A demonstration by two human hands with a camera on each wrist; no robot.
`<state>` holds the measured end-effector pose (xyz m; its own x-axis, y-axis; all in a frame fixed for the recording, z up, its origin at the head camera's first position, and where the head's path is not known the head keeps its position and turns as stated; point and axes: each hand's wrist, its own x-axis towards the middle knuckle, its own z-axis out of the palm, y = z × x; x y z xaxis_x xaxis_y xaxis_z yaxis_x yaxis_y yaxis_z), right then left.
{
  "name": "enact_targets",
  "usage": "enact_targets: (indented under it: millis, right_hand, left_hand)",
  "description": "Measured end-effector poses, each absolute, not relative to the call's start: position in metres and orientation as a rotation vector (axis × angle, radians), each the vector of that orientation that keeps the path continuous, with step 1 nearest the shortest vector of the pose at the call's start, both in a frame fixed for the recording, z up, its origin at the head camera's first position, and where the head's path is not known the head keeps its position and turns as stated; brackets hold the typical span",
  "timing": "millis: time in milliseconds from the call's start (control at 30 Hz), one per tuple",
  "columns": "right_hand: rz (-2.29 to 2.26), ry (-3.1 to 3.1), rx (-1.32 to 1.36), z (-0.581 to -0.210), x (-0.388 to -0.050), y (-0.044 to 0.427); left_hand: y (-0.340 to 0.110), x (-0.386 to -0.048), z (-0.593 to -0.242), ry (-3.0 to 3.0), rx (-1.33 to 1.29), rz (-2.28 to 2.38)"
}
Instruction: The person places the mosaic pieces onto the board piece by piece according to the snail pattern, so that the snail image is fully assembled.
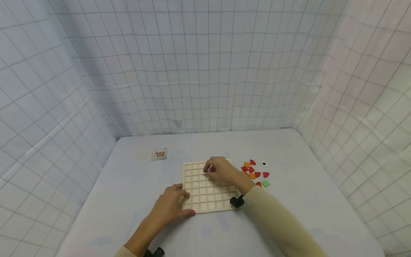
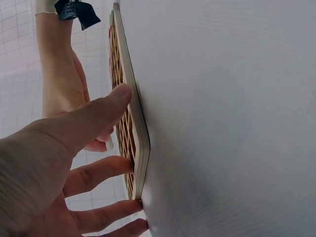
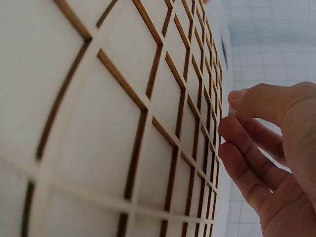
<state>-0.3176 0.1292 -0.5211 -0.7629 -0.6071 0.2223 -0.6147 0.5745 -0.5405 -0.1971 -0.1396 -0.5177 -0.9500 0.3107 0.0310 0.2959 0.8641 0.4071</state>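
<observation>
A pale wooden grid board [image 1: 203, 206] lies on the table, its square cells divided by thin ridges. My left hand [image 1: 170, 204] rests at its left front corner, thumb on the front edge and fingers spread along the left side. Over the upper middle cells, my right hand [image 1: 221, 170] pinches a small white-and-black piece [image 1: 206, 171] between thumb and fingertips. The left wrist view shows only a white bit [image 2: 109, 143] of that piece; its full shape is hidden by the fingers. Several red, orange and green flat pieces [image 1: 265, 183] lie right of the board.
A white disc with a black centre [image 1: 264, 164] lies beyond the coloured pieces. At the back left is a small card [image 1: 159, 154] with a colourful animal picture on a grid. Gridded white curtains [image 1: 199, 71] enclose the table [image 1: 128, 178] at the back and sides.
</observation>
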Motion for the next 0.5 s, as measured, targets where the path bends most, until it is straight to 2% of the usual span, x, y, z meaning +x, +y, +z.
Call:
enact_targets:
  millis: [267, 500]
  right_hand:
    - [0.962, -2.793, 1.033, -0.532, -0.327, 0.098]
    - [1.042, -2.748, 1.096, -0.540, -0.336, 0.097]
  left_hand:
    - [-0.144, -0.198, -0.514, 2.962, 0.502, 0.709]
    - [-0.146, -0.199, -0.514, 2.969, 0.537, 0.715]
